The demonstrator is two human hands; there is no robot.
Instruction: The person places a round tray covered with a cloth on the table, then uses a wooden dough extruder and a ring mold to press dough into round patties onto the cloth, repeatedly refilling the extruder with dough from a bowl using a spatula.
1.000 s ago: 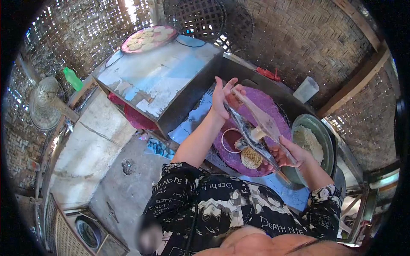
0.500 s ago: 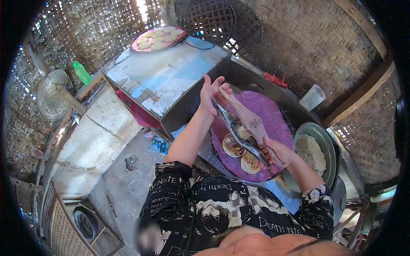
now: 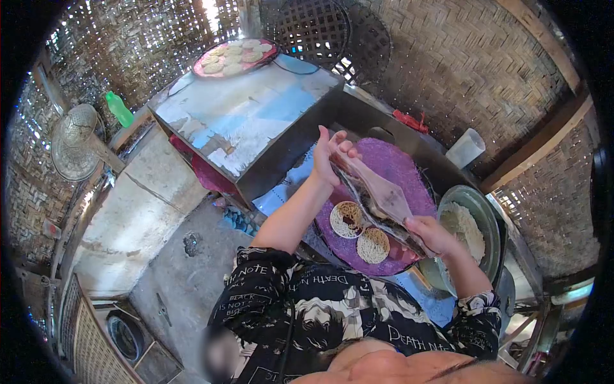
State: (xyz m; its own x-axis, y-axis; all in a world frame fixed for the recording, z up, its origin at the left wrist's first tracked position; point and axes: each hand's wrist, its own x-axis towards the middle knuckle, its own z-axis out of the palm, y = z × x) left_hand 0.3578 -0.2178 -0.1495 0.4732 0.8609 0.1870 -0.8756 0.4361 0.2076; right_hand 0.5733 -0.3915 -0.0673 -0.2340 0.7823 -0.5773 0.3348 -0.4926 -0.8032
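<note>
My left hand (image 3: pixel 331 153) is closed around the upper end of a long two-piece wooden dough press (image 3: pixel 382 192), its thumb sticking up. The press has a pale upper half and a dark lower half, and it slants down to the right. At its lower end my right hand (image 3: pixel 433 235) grips it, fingers wrapped round. Beneath it lies a round purple tray (image 3: pixel 400 153). Two rounds of thin dough strands rest there: a pale round (image 3: pixel 373 246) in front and a second round (image 3: pixel 346 219), partly brown, beside it.
A green basin (image 3: pixel 492 221) of pale flour or dough stands right of the tray. On the box-like table (image 3: pixel 256 102) sits a pink round tray (image 3: pixel 200 70) with several flat rounds. A clear cup (image 3: pixel 467 147) and red plastic (image 3: pixel 409 120) lie behind.
Both hands and the press have shifted right and slightly down, away from the two dough rounds. The rounds show more fully now. Both hands keep hold of the press.
</note>
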